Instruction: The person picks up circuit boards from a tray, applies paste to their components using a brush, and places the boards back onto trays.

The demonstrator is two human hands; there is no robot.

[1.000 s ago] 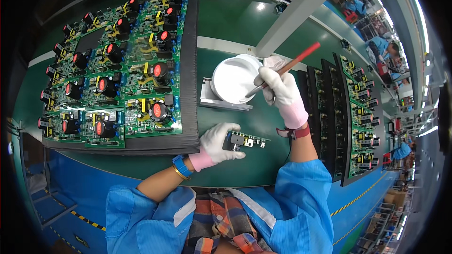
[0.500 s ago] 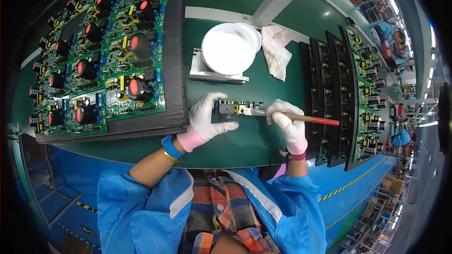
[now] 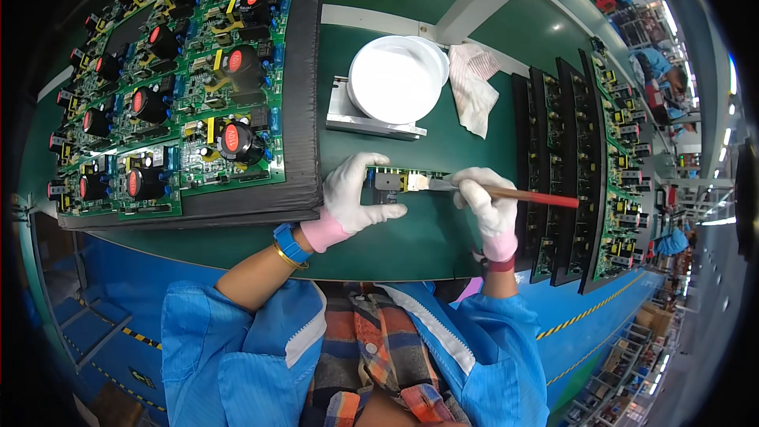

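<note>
My left hand (image 3: 354,196), in a white glove with a pink cuff, grips the left end of a small green circuit board (image 3: 435,175) between thumb and fingers. Grey and dark components stand on the board's near side. A flat brush (image 3: 518,194) with a wooden, red-ended handle is pinched in my gloved right hand (image 3: 488,209). Its pale bristles meet the board near a white component, and its handle points off to the right. Part of the board is covered by my left fingers and the bristles.
Behind the board, a round white tub (image 3: 394,81) rests on a metal block (image 3: 371,122), with a striped cloth (image 3: 473,87) beside it. Black foam trays (image 3: 304,111) of circuit boards are stacked at left. Upright racks (image 3: 587,182) holding more boards line the right side.
The whole view has shifted slightly, so the bench things sit a little further right. Both hands keep their holds, and the bristles remain at about the same part of the board.
</note>
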